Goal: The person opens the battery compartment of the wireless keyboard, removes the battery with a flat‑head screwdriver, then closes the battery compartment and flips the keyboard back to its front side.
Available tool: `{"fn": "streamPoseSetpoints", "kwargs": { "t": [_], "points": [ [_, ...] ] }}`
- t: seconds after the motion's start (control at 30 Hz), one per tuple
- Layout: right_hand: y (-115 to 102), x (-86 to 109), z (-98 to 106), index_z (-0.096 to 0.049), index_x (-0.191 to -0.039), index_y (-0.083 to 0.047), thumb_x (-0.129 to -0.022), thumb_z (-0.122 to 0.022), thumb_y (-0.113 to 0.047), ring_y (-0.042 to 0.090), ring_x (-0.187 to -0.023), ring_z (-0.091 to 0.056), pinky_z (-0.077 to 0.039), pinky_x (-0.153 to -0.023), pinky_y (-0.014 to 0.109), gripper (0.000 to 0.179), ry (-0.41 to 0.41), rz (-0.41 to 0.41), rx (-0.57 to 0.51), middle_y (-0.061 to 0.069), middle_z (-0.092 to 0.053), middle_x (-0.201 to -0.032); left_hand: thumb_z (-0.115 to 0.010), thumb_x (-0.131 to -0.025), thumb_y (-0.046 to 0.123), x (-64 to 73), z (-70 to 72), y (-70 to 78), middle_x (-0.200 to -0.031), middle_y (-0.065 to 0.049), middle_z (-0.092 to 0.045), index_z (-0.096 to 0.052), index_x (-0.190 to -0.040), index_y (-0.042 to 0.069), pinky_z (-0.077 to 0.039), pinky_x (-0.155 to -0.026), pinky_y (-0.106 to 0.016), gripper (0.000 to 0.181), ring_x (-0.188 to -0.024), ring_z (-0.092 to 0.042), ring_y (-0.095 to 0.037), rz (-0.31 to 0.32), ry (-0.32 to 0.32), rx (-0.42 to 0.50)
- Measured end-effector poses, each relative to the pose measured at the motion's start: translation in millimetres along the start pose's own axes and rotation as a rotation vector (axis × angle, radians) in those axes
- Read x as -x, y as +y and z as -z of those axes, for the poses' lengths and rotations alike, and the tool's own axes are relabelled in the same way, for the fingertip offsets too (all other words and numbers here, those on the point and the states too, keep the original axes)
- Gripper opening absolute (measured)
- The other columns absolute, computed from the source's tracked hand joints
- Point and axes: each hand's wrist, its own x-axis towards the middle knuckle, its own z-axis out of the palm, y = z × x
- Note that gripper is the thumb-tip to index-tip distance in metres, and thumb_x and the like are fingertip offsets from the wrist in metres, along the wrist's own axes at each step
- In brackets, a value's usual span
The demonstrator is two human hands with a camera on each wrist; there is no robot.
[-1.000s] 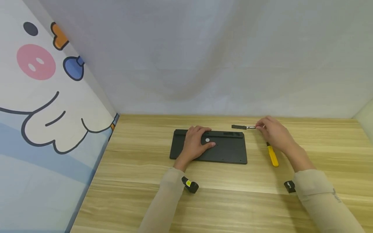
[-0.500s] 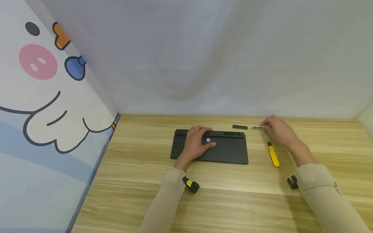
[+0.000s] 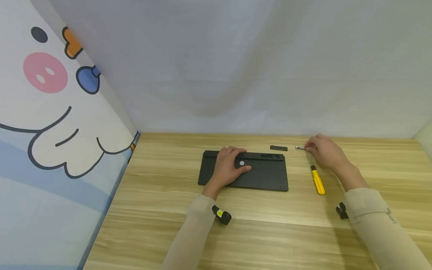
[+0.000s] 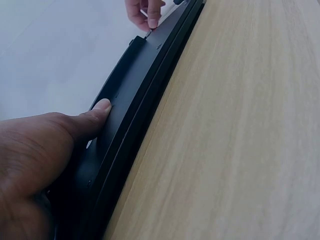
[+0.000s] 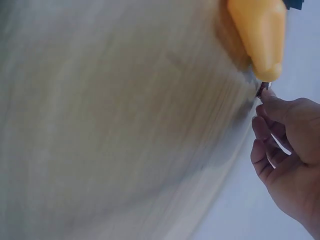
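Note:
A black keyboard [image 3: 263, 176] lies face down on the table, with a battery compartment [image 3: 270, 156] uncovered near its far right corner. My left hand [image 3: 225, 168] holds it at the left half, thumb [image 4: 97, 112] flat on the underside and fingers bent over the far edge. To the right, my right hand [image 3: 325, 152] pinches a small silver battery [image 3: 300, 147] between thumb and fingertips, low over the tabletop. The battery's dark red end shows at the fingertips in the right wrist view. Between the battery and the keyboard lies a black battery cover [image 3: 278, 148].
A screwdriver with a yellow handle [image 3: 318, 182] lies right of the keyboard, its shaft pointing under my right hand. A pale curtain [image 3: 256, 75] hangs behind the wooden table [image 3: 256, 232]. On the left stands a panel with cartoon prints [image 3: 60, 157].
My right hand has drawn the battery rightward, away from the battery cover, beside which it was at first. The left hand and the keyboard stay in place.

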Motion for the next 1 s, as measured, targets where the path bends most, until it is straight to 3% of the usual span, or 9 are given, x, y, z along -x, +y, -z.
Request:
{"fn": "streamPoseSetpoints", "kwargs": {
  "t": [0.73,1.0],
  "points": [
    [-1.8,2.8,3.8,-0.066,-0.12,0.005,-0.105,-0.055,-0.011,0.043,-0.105,-0.063,-0.054,-0.09,0.061,0.025,-0.009,0.0,-0.013,0.026,-0.062,-0.117,-0.078,-0.09,0.04,0.8,-0.8,-0.2,-0.138,-0.006,-0.061,-0.058,-0.142,0.02,-0.015,-0.135,-0.047,0.06,-0.14,-0.051,-0.028,-0.003,0.005,0.002],
    [-4.6,0.6,2.9,-0.066,-0.12,0.005,-0.105,-0.056,-0.013,0.042,-0.106,-0.064,-0.054,-0.093,0.06,0.026,0.029,0.01,-0.021,0.025,-0.063,-0.116,-0.077,-0.09,0.042,-0.1,-1.8,-1.1,-0.139,-0.006,-0.061,-0.057,-0.143,0.021,-0.015,-0.135,-0.047,0.061,-0.14,-0.051,-0.029,-0.004,0.006,-0.006]
  ]
}}
